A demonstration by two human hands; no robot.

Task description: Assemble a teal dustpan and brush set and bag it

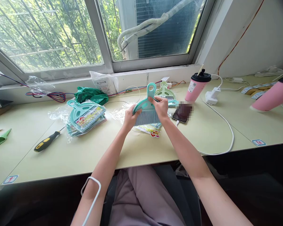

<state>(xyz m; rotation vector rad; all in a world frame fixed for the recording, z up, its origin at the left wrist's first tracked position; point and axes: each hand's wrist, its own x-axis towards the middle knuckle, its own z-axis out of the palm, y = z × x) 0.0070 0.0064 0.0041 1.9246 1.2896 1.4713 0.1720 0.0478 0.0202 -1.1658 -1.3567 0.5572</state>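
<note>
Here both hands close on one teal dustpan-and-brush set (147, 108), held just above the counter (89, 150) in front of the person. The left hand (129, 117) has its grip wrapped around the pan's left edge, fingers curled over the rim. The right hand (160, 106) pinches the set near the base of the handle, with the grey bristles hanging down between the two hands. The looped handle points up and away, toward the window.

Just under the set lies a printed card in clear wrap (151, 130). Behind the right hand rests another teal set (166, 92), and beside it a phone (182, 113) with a white cable (226, 125) trailing right. A pink cup (196, 86) stands further back. To the left, well apart, sits a stack of bagged sets (86, 117), with a yellow-and-black screwdriver (48, 142) near it.
</note>
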